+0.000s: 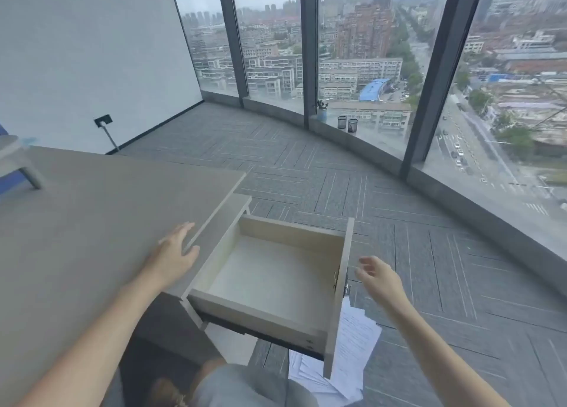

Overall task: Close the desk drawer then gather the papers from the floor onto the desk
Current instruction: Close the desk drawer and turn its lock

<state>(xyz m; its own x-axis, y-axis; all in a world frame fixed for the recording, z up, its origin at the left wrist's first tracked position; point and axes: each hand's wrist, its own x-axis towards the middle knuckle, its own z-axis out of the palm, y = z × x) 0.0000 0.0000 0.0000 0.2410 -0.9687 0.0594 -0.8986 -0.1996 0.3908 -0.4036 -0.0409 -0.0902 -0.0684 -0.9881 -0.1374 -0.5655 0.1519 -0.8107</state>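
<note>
The desk drawer (pixel 340 287) is pulled fully out to the right of the grey desk (pixel 76 222); its pale wooden inside is bare. White printed papers (pixel 356 345) lie scattered on the carpet under and beside the drawer front, partly hidden by it. My left hand (pixel 175 250) rests flat near the desk's right edge, fingers spread, holding nothing. My right hand (pixel 379 277) hovers just right of the drawer front, fingers loosely curled and apart, not touching it.
A grey stand's foot (pixel 30 173) sits at the desk's far left. Grey carpet runs to a curved glass window wall. Two mesh cups (pixel 347 123) and a blue holder (pixel 321 112) stand on the sill. My knees are below the drawer.
</note>
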